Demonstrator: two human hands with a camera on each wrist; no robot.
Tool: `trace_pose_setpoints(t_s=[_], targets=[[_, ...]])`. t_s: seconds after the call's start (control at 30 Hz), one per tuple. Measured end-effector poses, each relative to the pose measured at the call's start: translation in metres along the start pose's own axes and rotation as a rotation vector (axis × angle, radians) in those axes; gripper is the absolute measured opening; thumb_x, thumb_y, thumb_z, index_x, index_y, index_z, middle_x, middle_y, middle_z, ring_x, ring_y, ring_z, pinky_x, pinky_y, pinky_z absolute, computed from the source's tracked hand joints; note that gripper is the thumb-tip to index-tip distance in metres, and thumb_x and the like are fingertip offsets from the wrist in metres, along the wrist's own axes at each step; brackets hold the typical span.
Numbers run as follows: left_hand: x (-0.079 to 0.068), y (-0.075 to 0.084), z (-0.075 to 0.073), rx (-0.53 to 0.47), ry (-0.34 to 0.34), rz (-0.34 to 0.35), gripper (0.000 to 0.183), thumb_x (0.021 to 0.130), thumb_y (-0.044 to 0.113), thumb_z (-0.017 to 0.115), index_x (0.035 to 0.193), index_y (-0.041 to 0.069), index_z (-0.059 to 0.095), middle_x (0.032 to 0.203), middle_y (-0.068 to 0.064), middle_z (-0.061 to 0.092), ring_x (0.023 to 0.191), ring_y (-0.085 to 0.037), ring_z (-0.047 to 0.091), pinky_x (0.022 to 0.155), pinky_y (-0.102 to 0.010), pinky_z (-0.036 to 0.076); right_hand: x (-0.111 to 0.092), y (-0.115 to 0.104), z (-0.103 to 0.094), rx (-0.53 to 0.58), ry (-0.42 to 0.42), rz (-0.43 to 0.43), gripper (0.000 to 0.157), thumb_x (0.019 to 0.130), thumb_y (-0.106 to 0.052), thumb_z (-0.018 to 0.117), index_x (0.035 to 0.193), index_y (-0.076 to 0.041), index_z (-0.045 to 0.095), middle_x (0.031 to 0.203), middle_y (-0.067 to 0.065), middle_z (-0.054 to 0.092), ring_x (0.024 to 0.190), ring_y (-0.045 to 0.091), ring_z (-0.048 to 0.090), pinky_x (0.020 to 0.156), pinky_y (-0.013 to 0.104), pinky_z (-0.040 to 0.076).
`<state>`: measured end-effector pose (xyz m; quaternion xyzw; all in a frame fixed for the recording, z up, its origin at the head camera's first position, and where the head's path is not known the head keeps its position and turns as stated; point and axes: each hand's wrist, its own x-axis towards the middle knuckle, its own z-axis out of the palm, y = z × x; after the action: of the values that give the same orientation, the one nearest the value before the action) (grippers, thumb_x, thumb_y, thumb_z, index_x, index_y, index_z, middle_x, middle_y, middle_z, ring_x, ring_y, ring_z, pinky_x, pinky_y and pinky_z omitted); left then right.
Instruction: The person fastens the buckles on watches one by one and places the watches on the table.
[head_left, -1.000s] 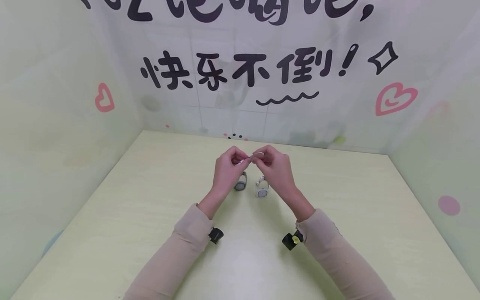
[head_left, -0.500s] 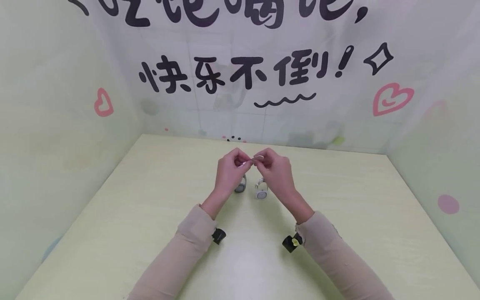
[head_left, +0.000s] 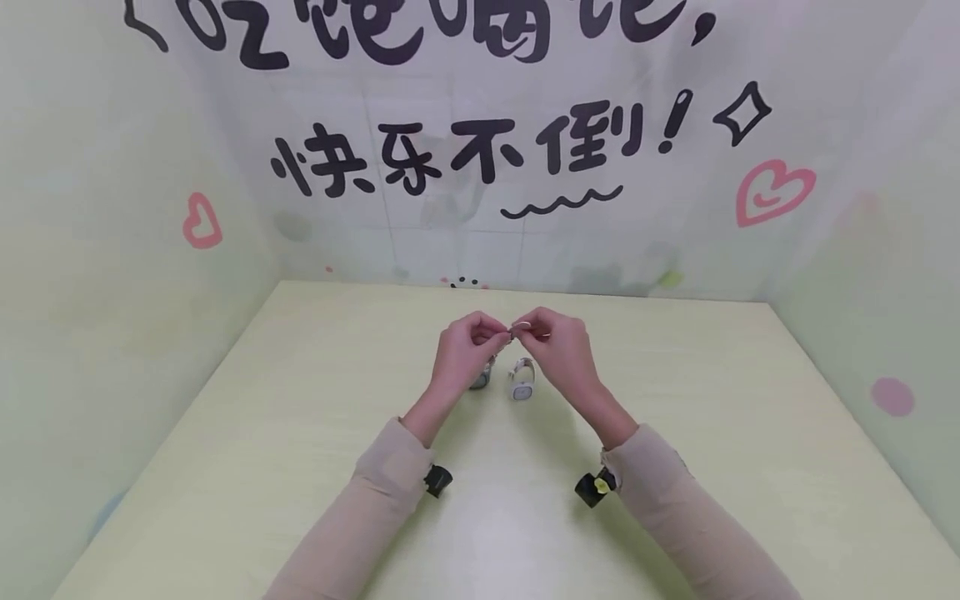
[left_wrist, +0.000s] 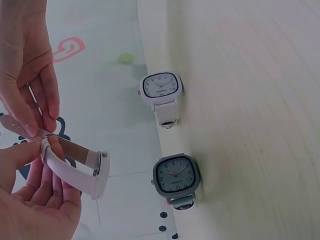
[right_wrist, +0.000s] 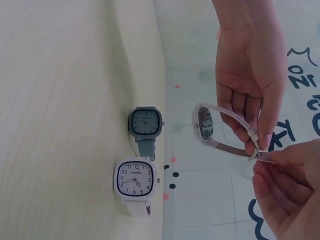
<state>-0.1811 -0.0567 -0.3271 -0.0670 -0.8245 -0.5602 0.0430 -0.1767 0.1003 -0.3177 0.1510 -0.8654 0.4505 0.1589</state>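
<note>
Between both hands, above the far part of the table, is a white wristwatch (left_wrist: pixel 75 175) whose strap is closed into a loop. My left hand (head_left: pixel 468 354) pinches the strap at its buckle (right_wrist: pixel 255 151). The strap's loose end (left_wrist: pixel 12 125) is pinched between thumb and fingers of my right hand (head_left: pixel 562 350). The case (right_wrist: pixel 202 122) hangs edge-on, so its dial is hidden. Just below the hands, two more watches stand on the table with their straps looped: a white one (head_left: pixel 522 387) and a grey one (head_left: pixel 482 379), the latter partly behind my left hand in the head view.
The pale wooden table (head_left: pixel 300 433) ends at a printed curtain (head_left: pixel 450 250) behind the hands. Similar curtain panels enclose its left and right sides. A small black camera (head_left: pixel 437 480) sits on the left wrist and another camera (head_left: pixel 592 487) on the right.
Both hands keep their hold on the watch and have shifted only slightly. The head view has tilted a little. The two standing watches stay where they were.
</note>
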Motion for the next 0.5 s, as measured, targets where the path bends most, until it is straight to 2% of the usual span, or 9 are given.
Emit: trace_pose_setpoints(t_s=[0.2,0.5], targets=[[-0.0003,-0.0014,0.0027,-0.042,-0.035,-0.032,0.014,0.092,0.014,0.071,0.102,0.005,0.072,0.096,-0.013,0.077,0.083,-0.020,0.072,0.069,-0.026,0.059,-0.0002,0.0034,-0.0014,0.006,-0.005,0.019,0.007,0.091,-0.004,0.069,0.095,-0.002,0.074,0.091,0.013,0.077,0.087,0.026,0.075,0.079,0.034,0.062],[0.0015,-0.0007,0.0057,-0.021,-0.022,-0.014,0.012,0.092,0.014,0.071,0.101,0.006,0.073,0.096,-0.012,0.077,0.082,-0.018,0.072,0.072,-0.026,0.059,-0.0007,0.0048,-0.0027,0.011,-0.016,0.027,0.008,0.091,-0.003,0.068,0.095,-0.002,0.074,0.092,0.014,0.077,0.087,0.026,0.075,0.080,0.035,0.062]])
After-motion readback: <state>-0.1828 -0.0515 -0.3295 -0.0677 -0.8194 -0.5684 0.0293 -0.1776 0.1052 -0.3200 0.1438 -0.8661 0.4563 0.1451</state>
